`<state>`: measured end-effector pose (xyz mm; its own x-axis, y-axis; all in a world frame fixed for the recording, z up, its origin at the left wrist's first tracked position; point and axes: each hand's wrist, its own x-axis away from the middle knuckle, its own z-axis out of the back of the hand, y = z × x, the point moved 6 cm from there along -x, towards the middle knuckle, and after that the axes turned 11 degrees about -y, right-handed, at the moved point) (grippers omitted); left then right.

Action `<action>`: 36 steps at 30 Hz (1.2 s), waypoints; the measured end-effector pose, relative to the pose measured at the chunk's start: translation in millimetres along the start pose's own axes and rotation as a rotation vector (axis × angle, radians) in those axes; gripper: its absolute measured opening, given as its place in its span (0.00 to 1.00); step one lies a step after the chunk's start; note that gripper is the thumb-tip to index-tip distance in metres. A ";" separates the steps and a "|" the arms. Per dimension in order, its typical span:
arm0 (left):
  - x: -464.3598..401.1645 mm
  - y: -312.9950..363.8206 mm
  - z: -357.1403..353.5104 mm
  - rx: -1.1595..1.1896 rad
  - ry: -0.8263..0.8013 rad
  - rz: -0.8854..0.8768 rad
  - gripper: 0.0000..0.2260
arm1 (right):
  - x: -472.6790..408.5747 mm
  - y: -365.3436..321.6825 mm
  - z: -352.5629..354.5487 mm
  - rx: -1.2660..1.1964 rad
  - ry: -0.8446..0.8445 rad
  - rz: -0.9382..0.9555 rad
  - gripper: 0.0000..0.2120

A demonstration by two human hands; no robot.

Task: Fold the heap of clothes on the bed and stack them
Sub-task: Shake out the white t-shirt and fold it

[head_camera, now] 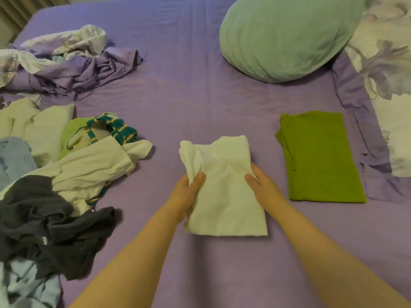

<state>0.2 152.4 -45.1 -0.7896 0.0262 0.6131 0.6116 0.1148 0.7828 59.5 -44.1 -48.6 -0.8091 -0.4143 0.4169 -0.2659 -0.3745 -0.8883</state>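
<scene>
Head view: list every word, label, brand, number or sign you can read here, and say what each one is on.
One small white print on the dark garment in the heap at the left, near its lower fold: too small and blurred to read for certain.
White garment held by the hands, folded green garment, pillow, sheet: no text visible.

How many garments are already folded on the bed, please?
2: a green garment lies flat at the right, and a white garment in the middle is held by the left hand and right hand.
</scene>
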 end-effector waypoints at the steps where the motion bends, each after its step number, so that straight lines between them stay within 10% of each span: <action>1: -7.1 8.1 -14.9 0.001 -0.020 -0.017 0.16 | 0.2 -3.1 17.5 -0.006 0.019 0.011 0.20; 15: -126.1 80.9 -218.6 0.041 -0.415 -0.017 0.15 | 2.6 14.3 251.4 0.142 0.307 -0.013 0.20; 23: -168.8 48.0 -255.3 -0.116 -0.337 0.067 0.33 | -16.9 79.0 290.6 0.400 0.358 -0.168 0.20; 28: -162.7 57.4 -255.7 -1.102 0.058 -0.409 0.36 | -11.9 99.9 286.3 0.654 0.562 -0.272 0.24; 30: -163.2 56.1 -270.7 -1.406 -0.024 -0.556 0.35 | -15.4 97.4 272.4 0.849 0.520 -0.197 0.24; 36: -192.3 21.0 -260.3 -1.633 -0.289 -0.304 0.46 | -23.0 127.3 257.3 0.931 0.296 -0.442 0.35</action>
<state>177.9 -108.7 -118.8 -0.7498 0.3876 0.5363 -0.2918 -0.9211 0.2577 179.1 -295.6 -121.7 -0.8671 0.0841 0.4910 -0.1635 -0.9791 -0.1210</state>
